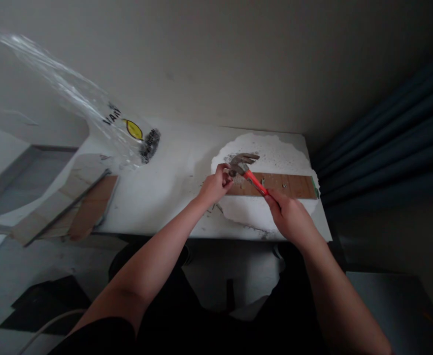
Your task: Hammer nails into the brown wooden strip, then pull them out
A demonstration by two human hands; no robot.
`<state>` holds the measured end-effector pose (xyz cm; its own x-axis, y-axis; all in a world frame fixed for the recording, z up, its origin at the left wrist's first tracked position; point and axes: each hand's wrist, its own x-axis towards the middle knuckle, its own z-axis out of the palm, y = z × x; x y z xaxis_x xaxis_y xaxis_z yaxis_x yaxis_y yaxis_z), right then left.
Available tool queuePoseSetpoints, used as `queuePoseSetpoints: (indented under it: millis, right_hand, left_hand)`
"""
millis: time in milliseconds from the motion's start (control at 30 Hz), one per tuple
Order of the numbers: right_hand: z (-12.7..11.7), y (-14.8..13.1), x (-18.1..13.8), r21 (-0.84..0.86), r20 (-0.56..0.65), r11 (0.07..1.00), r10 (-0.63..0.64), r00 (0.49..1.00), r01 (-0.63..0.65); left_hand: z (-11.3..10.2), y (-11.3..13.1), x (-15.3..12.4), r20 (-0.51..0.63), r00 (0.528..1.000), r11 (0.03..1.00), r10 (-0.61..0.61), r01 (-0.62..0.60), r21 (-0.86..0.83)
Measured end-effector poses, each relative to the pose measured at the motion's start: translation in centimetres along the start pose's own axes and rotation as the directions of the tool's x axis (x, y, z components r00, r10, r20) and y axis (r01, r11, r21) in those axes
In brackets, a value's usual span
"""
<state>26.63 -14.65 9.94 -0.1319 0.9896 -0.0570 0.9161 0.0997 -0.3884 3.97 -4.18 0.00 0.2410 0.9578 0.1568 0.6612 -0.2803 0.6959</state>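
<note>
My right hand (287, 213) is wrapped round the red handle of a claw hammer (255, 181). The hammer's grey metal head points left, close above the left end of a brown wooden board (293, 185). Beside that head, my left hand (216, 186) is closed in a pinch with thumb and forefinger together. What it pinches, if anything, is too small to make out. The board lies flat on a white, ragged-edged sheet (268, 147) on the table. A few small bits lie on the board, and dark crumbs dot the sheet.
A clear plastic bag (123, 125) with a yellow print stands on the left of the white table (164, 192). Wooden pieces (92, 207) rest at its left end. Small loose nail-like pieces (216, 208) lie near my left wrist. A dark curtain (386, 118) hangs at right.
</note>
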Motion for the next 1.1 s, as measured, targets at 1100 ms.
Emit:
queuePoseSetpoints:
  millis: [1100]
  right_hand:
    - [-0.23, 0.16, -0.14, 0.002, 0.013, 1.0, 0.014, 1.0, -0.014]
  left_hand:
    - [0.02, 0.02, 0.01, -0.003, 1.0, 1.0, 0.005, -0.005, 0.026]
